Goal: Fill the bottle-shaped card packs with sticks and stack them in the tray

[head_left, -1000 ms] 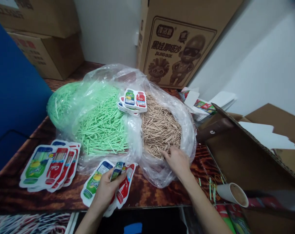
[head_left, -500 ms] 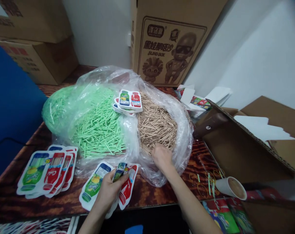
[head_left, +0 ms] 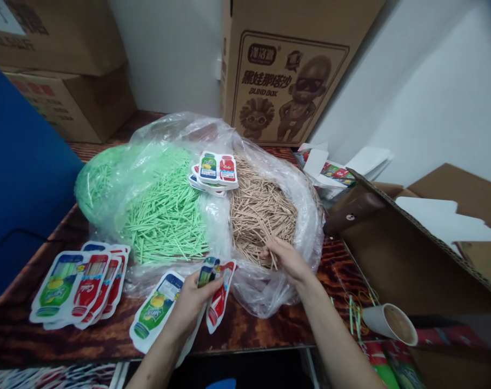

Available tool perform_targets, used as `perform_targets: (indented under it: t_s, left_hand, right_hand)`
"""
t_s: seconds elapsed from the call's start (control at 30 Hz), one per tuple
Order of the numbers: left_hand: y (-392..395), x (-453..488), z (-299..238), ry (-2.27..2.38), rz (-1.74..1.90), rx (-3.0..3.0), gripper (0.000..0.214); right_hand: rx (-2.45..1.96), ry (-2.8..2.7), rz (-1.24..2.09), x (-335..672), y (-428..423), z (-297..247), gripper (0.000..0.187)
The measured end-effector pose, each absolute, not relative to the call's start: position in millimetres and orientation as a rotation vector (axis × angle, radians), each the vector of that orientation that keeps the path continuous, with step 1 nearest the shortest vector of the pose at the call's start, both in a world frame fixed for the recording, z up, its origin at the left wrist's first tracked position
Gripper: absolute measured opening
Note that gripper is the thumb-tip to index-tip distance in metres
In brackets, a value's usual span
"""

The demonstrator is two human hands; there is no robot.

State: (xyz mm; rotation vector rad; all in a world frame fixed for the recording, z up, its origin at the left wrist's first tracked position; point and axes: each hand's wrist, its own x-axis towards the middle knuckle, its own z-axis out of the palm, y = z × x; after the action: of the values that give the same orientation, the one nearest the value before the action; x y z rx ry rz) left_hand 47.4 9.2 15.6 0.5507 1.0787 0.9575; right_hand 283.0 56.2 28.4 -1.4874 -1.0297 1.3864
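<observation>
Brown sticks (head_left: 273,261) between right fingertips (head_left: 270,244)

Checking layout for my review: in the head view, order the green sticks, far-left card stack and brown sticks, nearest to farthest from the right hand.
From the right hand:
1. Brown sticks, some touching it.
2. Green sticks, left of the brown ones.
3. Card stack, at far left.

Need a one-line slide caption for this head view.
Left hand holding a printed packet, right hand pinching brown sticks, green sticks alongside.
</observation>
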Motion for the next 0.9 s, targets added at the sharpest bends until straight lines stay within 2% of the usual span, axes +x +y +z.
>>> perform_targets:
  t_s: [0.2, 0.33, 0.47, 0.6, 0.83, 0.9]
  left_hand:
    - [62.1, 91.3, 32.7, 0.839, 1.048, 0.586, 0.028]
    - [94.0, 108.0, 43.1, 0.7, 1.079, 0.611, 0.032]
    - [103.8, 109.2, 41.5, 0.665, 0.871, 0.649, 0.035]
    - [103.3, 106.0, 36.1, 0.726, 0.78, 0.724, 0.03]
    - [105.9, 93.6, 29.1, 0.711, 0.69, 0.797, 0.028]
    - [105.3, 91.4, 25.6, 0.703, 0.647, 0.812, 0.028]
  right_hand:
    - [-1.011, -0.798, 1.844, 270.2, 55.3, 36.8, 0.027]
    - [-0.89, -0.748, 2.076, 258.2, 47.2, 30.6, 0.024]
    - [-0.865, -0.673, 2.17, 256.0, 43.1, 24.6, 0.021]
    - [-0.837, -0.541, 2.274, 261.2, 46.3, 25.6, 0.026]
    - [-0.924, -0.505, 2.391, 261.9, 46.3, 27.5, 0.046]
    - [-0.926, -0.479, 2.404, 259.0, 43.2, 24.0, 0.041]
